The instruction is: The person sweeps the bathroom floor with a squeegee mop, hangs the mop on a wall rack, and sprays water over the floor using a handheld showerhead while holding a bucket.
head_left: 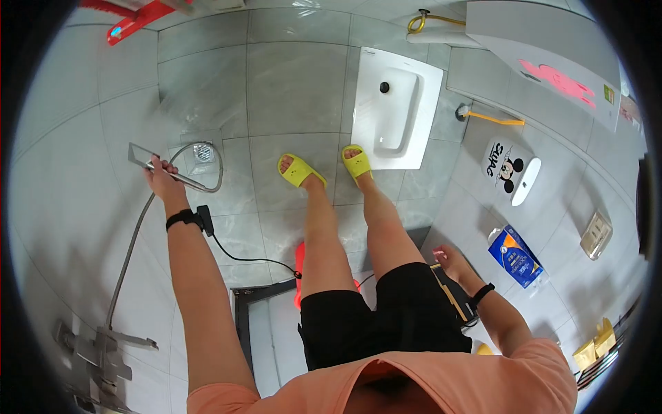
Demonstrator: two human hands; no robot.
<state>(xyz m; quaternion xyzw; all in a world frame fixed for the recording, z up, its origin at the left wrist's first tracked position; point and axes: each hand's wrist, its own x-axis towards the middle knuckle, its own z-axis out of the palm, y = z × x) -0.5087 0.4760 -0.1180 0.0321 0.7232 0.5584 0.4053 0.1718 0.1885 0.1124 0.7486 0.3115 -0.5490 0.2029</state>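
Note:
My left hand (163,178), stretched out to the left, is wrapped round the handle of a silver shower head (141,156). From the handle a metal hose (219,165) loops over the tiled floor and runs down the left wall. Below it on the floor lies a square drain (203,152). On the right, my right hand (449,261) hangs beside my thigh with its fingers curled; what it holds, if anything, is too small to tell. A black box-like thing (455,293) is beneath that forearm.
A white squat toilet (387,110) is set in the floor ahead. Shower taps (103,352) stick out at the lower left. On the right wall are a blue packet (516,257), a white holder (507,165) and a socket (596,235). A red object (299,272) stands behind my legs.

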